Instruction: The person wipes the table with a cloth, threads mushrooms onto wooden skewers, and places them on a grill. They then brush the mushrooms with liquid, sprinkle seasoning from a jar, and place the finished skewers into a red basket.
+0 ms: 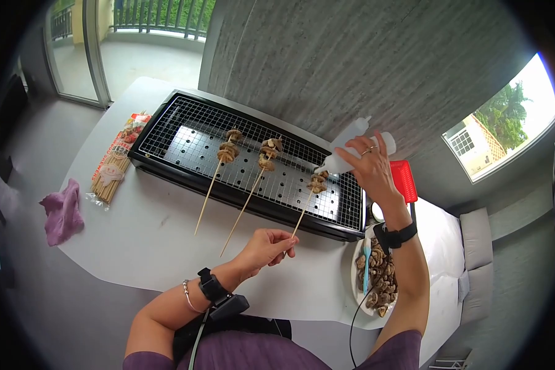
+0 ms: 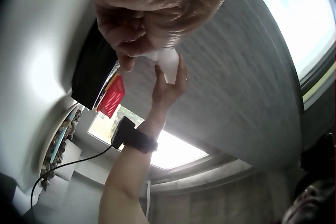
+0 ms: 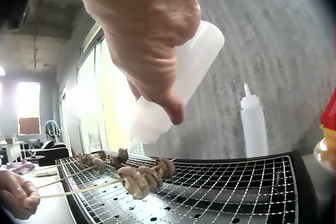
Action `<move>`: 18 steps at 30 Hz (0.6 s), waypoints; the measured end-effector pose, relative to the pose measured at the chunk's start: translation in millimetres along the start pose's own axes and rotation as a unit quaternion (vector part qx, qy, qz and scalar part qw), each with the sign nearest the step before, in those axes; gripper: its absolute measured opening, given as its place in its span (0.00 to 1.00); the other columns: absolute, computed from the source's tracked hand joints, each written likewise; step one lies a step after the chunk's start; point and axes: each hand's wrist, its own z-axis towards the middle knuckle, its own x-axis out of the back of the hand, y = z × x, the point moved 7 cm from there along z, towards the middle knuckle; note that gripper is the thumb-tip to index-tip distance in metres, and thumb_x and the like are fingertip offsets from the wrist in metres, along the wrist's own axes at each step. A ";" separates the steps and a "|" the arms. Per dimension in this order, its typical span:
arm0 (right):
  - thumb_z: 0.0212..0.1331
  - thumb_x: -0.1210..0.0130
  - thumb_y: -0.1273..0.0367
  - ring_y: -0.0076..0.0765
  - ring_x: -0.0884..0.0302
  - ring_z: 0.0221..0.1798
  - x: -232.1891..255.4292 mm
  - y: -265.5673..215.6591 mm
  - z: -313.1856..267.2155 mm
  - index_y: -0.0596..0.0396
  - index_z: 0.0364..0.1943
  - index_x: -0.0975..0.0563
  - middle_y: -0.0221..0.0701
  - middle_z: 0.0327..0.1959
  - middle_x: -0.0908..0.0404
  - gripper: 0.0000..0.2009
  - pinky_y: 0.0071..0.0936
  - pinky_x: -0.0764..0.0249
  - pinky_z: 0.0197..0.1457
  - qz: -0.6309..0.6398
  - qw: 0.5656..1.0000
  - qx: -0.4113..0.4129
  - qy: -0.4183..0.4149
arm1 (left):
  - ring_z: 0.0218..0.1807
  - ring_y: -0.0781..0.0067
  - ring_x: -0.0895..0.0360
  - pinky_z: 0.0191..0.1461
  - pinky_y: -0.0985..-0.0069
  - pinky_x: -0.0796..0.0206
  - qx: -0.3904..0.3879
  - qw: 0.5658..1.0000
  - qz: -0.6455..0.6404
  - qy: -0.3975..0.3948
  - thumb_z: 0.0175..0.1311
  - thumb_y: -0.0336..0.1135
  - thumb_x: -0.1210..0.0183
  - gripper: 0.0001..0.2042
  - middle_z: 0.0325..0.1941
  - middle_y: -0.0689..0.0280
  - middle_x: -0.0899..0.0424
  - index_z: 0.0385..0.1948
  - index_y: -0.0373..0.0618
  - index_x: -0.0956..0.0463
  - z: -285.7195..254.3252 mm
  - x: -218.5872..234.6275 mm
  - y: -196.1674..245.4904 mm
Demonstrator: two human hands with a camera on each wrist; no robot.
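Note:
The right hand (image 1: pixel 370 166) grips a translucent squeeze bottle (image 1: pixel 385 145), tilted nozzle-down just above the mushroom pieces (image 1: pixel 317 182) of the rightmost skewer. In the right wrist view that hand (image 3: pixel 152 50) wraps round the bottle (image 3: pixel 202 50), nozzle over the grill. The left hand (image 1: pixel 268 250) pinches the lower end of the same skewer's stick (image 1: pixel 301 216); its fingers are curled. Two more mushroom skewers (image 1: pixel 228 152) (image 1: pixel 267 154) lie on the wire rack of the black grill (image 1: pixel 185 166), sticks pointing toward the person.
A second squeeze bottle (image 3: pixel 254 129) stands behind the grill. Right of it are a red basket (image 1: pixel 403 180) and a plate (image 1: pixel 355 283) of mushrooms with a blue utensil (image 1: pixel 367 265). At left lie a pack of sticks (image 1: pixel 110 176) and a purple cloth (image 1: pixel 63 213).

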 end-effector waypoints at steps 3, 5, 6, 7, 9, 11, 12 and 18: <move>0.41 0.47 0.83 0.35 0.31 0.54 -4.7 -9.6 -1.1 0.42 0.44 0.22 0.30 0.44 0.24 0.23 0.46 0.55 0.72 0.030 0.998 0.054 -0.024 | 0.15 0.88 0.36 0.15 0.89 0.49 -0.011 1.000 -0.003 0.000 0.62 0.34 0.44 0.11 0.24 0.66 0.22 0.38 0.35 0.24 1.7 0.4 -2.4; 0.42 0.46 0.83 0.35 0.31 0.55 -9.4 6.4 0.2 0.41 0.43 0.22 0.28 0.44 0.24 0.23 0.46 0.55 0.72 -0.064 0.998 0.004 -0.022 | 0.15 0.88 0.36 0.15 0.89 0.49 -0.011 1.000 -0.003 0.001 0.62 0.35 0.44 0.10 0.24 0.66 0.22 0.37 0.35 0.24 2.4 0.4 -4.3; 0.42 0.46 0.83 0.35 0.31 0.55 -10.4 7.4 -1.6 0.41 0.43 0.22 0.28 0.44 0.24 0.23 0.46 0.55 0.72 -0.063 0.998 0.004 -0.022 | 0.15 0.88 0.36 0.15 0.89 0.49 -0.014 1.000 -0.004 0.004 0.62 0.35 0.44 0.10 0.23 0.66 0.22 0.37 0.35 0.24 2.6 1.2 -3.9; 0.42 0.46 0.83 0.34 0.31 0.54 -6.7 7.5 -1.7 0.41 0.42 0.22 0.28 0.44 0.23 0.23 0.46 0.55 0.72 -0.050 0.999 -0.008 -0.007 | 0.15 0.88 0.36 0.15 0.89 0.49 -0.016 1.000 -0.006 0.006 0.62 0.35 0.44 0.10 0.23 0.66 0.22 0.37 0.35 0.24 2.7 1.7 -3.1; 0.42 0.46 0.83 0.34 0.30 0.54 -1.2 3.7 -1.5 0.40 0.42 0.22 0.27 0.44 0.23 0.22 0.46 0.55 0.72 -0.035 0.999 -0.018 0.006 | 0.15 0.88 0.36 0.15 0.88 0.49 -0.015 1.000 -0.003 0.006 0.63 0.35 0.44 0.10 0.23 0.66 0.22 0.37 0.36 0.24 2.1 1.7 -3.2; 0.43 0.48 0.83 0.34 0.30 0.54 0.4 -16.9 -3.0 0.41 0.43 0.22 0.27 0.45 0.23 0.22 0.46 0.54 0.71 0.065 0.995 0.069 -0.017 | 0.15 0.88 0.36 0.15 0.88 0.49 -0.017 1.000 -0.002 0.007 0.63 0.35 0.44 0.10 0.23 0.66 0.22 0.37 0.36 0.24 2.3 1.8 -2.9; 0.43 0.48 0.83 0.34 0.30 0.53 -3.2 -19.6 -4.1 0.41 0.43 0.22 0.27 0.44 0.23 0.22 0.46 0.54 0.71 0.061 0.995 0.072 -0.026 | 0.15 0.88 0.36 0.15 0.88 0.49 -0.019 1.000 -0.001 0.007 0.63 0.35 0.45 0.10 0.23 0.66 0.22 0.37 0.36 0.24 2.9 1.4 -2.5; 0.41 0.48 0.84 0.34 0.29 0.52 -1.3 8.8 -2.4 0.41 0.42 0.22 0.28 0.42 0.23 0.23 0.46 0.52 0.71 -0.026 1.000 -0.011 0.014 | 0.16 0.88 0.35 0.16 0.88 0.48 -0.023 0.999 0.025 0.012 0.64 0.34 0.46 0.09 0.23 0.66 0.21 0.36 0.37 0.24 3.0 -0.5 -4.1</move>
